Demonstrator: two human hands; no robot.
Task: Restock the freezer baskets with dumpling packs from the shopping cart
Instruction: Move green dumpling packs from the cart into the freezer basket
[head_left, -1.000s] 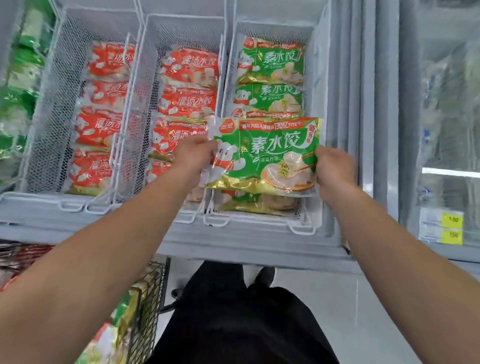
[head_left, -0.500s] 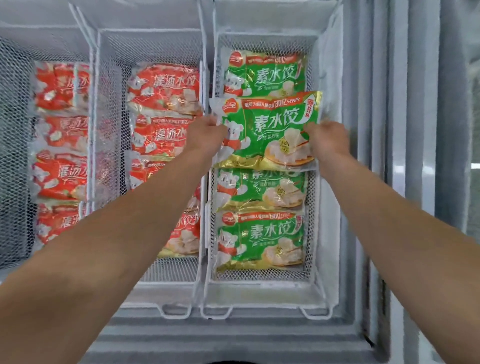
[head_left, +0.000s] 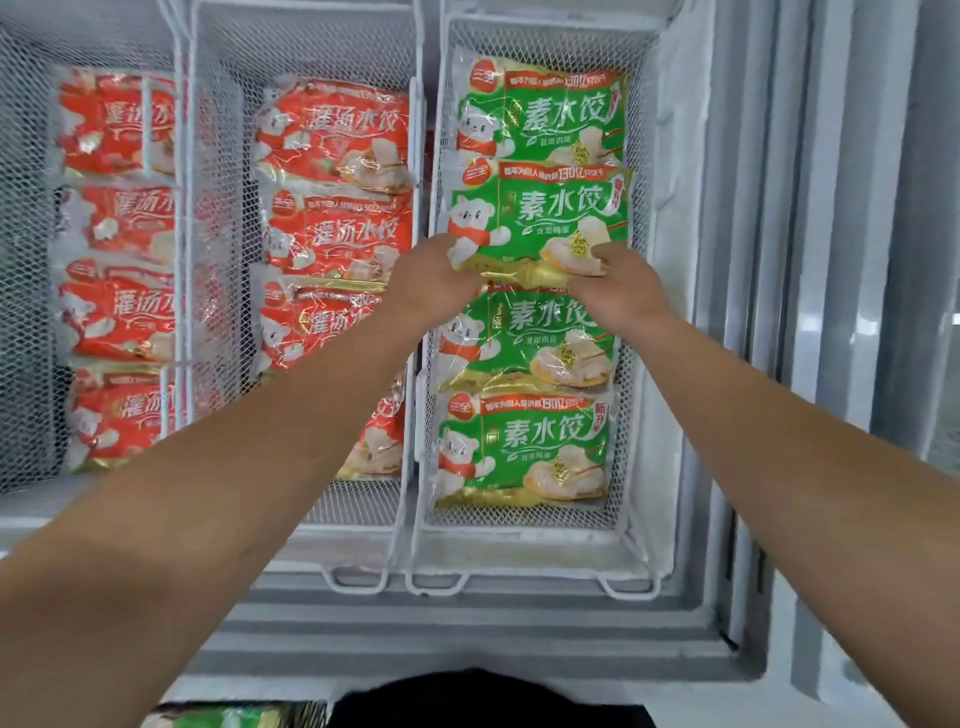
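Observation:
A green dumpling pack (head_left: 540, 218) lies in the right white wire basket (head_left: 644, 291), second from the back. My left hand (head_left: 434, 283) grips its lower left corner and my right hand (head_left: 621, 283) grips its lower right edge. Another green pack (head_left: 540, 114) sits behind it, and two more green packs (head_left: 524, 447) lie in front, partly under my hands. The middle basket (head_left: 415, 322) holds several red dumpling packs (head_left: 337, 135); my left forearm crosses over the nearer ones.
A left basket (head_left: 182, 234) also holds several red packs (head_left: 119, 218). The freezer's grey front rim (head_left: 467, 639) runs below the baskets, and sliding lid rails (head_left: 769, 260) stand to the right. A sliver of the cart's green packs (head_left: 234, 717) shows at the bottom.
The green pack has gone from above the basket's front down into the basket, onto the row of green packs. Both hands slid from its side edges to its lower corners.

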